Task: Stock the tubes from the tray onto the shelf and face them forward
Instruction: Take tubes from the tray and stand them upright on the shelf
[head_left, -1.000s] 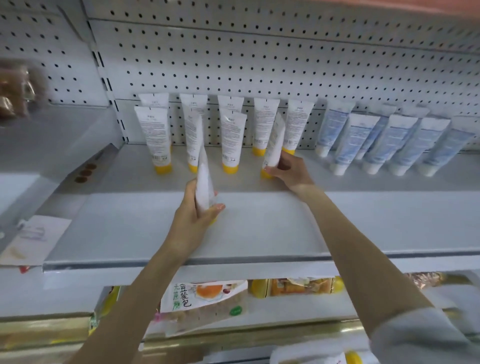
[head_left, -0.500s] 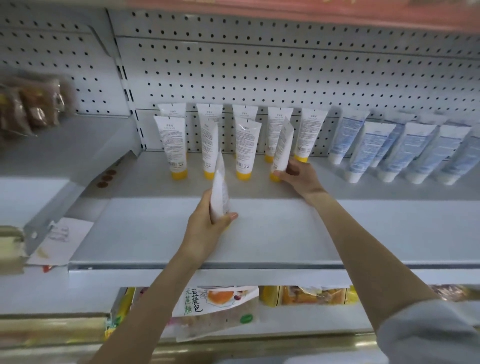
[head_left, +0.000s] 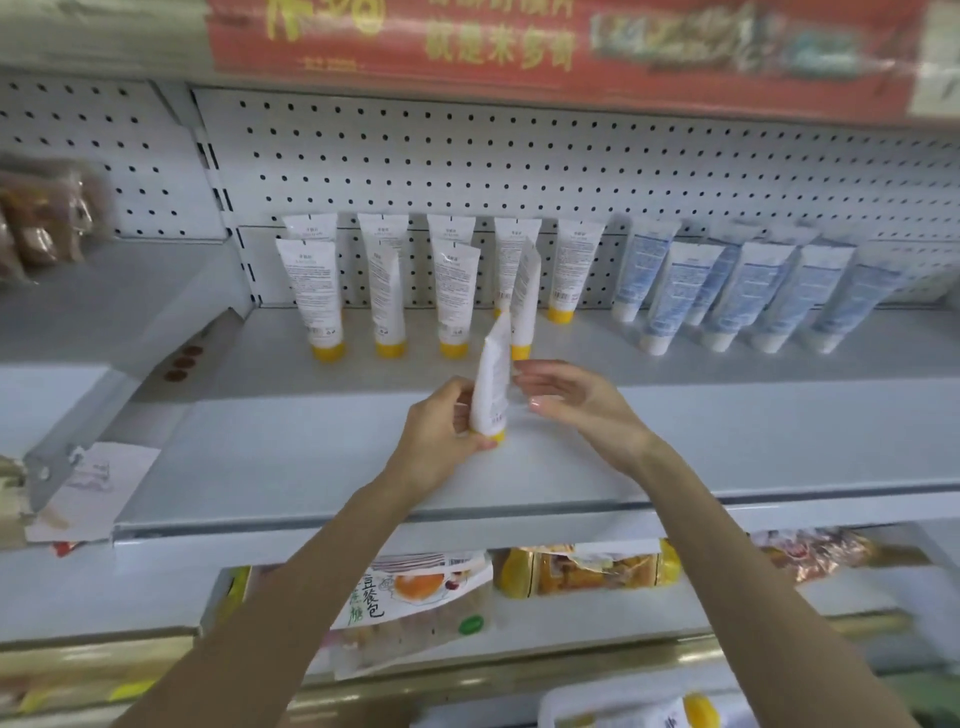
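Two hands: both yours, bare, reaching in over the front of the shelf (head_left: 311, 467).
Shelf: flat white painted metal, smooth, with a folded front lip.
Pegboard (head_left: 467, 156): white back panel with a regular grid of round holes.
Held tube (head_left: 491, 384): soft white plastic, flat crimped end up, round yellow cap down, turned nearly edge-on to you, slightly tilted, over the shelf's front half.
Left hand (head_left: 441, 441): your fingers and thumb are wrapped round the tube's lower body, thumb near the cap.
Right hand (head_left: 576, 410): your fingers are loose and spread and grasp nothing; the tips are just beside the tube, and contact cannot be told.
Yellow-capped tubes (head_left: 311, 296): nine on the shelf, caps down, five at the back against the pegboard and four in front; small grey print faces you.
Blue-printed tubes (head_left: 748, 291): several with white caps, leaning in rows to the right.
Tray (head_left: 571, 696): white rim at the lower edge, one yellow cap inside, blurred.
Banner (head_left: 519, 41): red, yellow characters, glossy.
Snack packets (head_left: 415, 597): crinkled film, on the shelf below.
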